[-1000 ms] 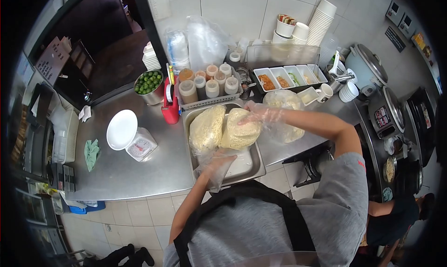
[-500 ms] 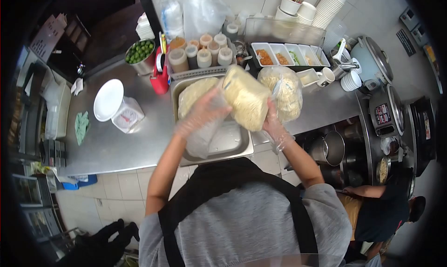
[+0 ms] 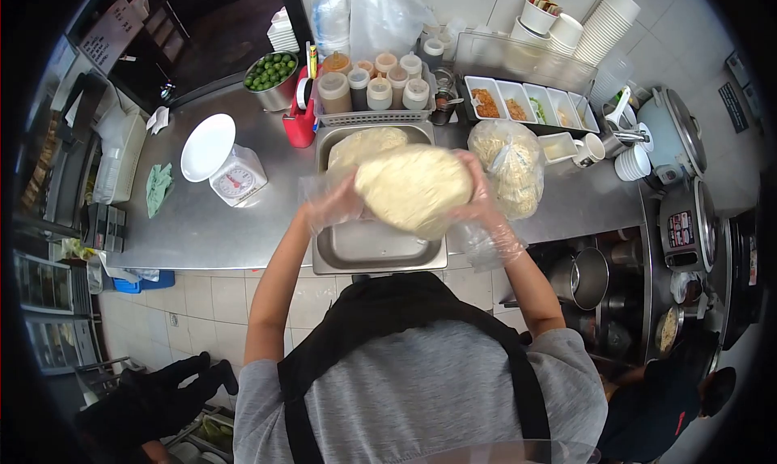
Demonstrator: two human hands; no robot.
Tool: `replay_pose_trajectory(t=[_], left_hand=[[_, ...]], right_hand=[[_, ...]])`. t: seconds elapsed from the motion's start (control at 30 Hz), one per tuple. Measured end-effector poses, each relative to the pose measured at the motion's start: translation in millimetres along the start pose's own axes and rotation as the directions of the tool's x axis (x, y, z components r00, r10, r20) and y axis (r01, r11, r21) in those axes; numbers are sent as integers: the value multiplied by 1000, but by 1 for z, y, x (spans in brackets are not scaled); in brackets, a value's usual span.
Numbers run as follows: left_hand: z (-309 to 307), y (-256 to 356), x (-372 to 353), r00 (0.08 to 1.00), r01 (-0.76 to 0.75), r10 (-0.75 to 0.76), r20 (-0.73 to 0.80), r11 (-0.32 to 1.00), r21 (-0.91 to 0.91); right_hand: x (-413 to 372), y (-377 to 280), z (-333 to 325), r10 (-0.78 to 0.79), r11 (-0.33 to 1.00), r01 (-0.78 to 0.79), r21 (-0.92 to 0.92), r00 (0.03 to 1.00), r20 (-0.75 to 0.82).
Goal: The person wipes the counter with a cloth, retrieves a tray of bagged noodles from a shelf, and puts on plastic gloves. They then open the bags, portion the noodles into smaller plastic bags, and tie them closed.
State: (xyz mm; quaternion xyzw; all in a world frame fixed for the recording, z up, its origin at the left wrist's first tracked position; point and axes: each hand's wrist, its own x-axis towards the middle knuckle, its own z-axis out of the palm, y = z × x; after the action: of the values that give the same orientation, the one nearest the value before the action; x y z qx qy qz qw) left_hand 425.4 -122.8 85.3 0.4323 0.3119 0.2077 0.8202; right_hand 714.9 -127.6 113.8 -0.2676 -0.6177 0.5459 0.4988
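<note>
Between my hands, over a steel pan (image 3: 379, 247), is a bulky bag of noodles (image 3: 414, 190), pale yellow and slightly blurred. My left hand (image 3: 336, 205), in a loose clear plastic glove, grips its left side. Wrapped round the right side is my right hand (image 3: 481, 195), gloved the same way. Another pale yellow bag (image 3: 364, 145) lies in the back of the pan, partly hidden by the held one. To the right on the steel counter rests a clear bag with noodle bundles (image 3: 508, 171), close to my right hand.
A kitchen scale (image 3: 238, 177) with a white dish stands left, near a green cloth (image 3: 159, 190). Behind the pan are a basket of sauce bottles (image 3: 377, 91) and a bowl of limes (image 3: 271, 77). A topping tray (image 3: 530, 108) sits back right. Another person (image 3: 655, 411) is at lower right.
The bag of noodles has turned from upright to lying broadside and come over the pan. My left hand has moved onto its left side. The view has shifted slightly.
</note>
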Motion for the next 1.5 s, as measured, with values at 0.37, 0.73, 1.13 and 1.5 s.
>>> replay_pose_trajectory(t=[0.37, 0.73, 1.13, 1.5], left_hand=[[42, 27, -57, 635, -723, 721, -277, 681, 115], [35, 39, -7, 339, -843, 703, -626, 522, 129], [31, 67, -69, 425, -695, 642, -639, 683, 224], [66, -32, -29, 871, 26, 489, -54, 65, 998]], right_hand=[[-17, 6, 52, 135, 628, 411, -661, 779, 613], [46, -29, 147, -327, 784, 340, -520, 937, 120], [27, -41, 53, 321, 772, -257, -582, 947, 6], [-3, 6, 88, 278, 836, -185, -516, 955, 108]])
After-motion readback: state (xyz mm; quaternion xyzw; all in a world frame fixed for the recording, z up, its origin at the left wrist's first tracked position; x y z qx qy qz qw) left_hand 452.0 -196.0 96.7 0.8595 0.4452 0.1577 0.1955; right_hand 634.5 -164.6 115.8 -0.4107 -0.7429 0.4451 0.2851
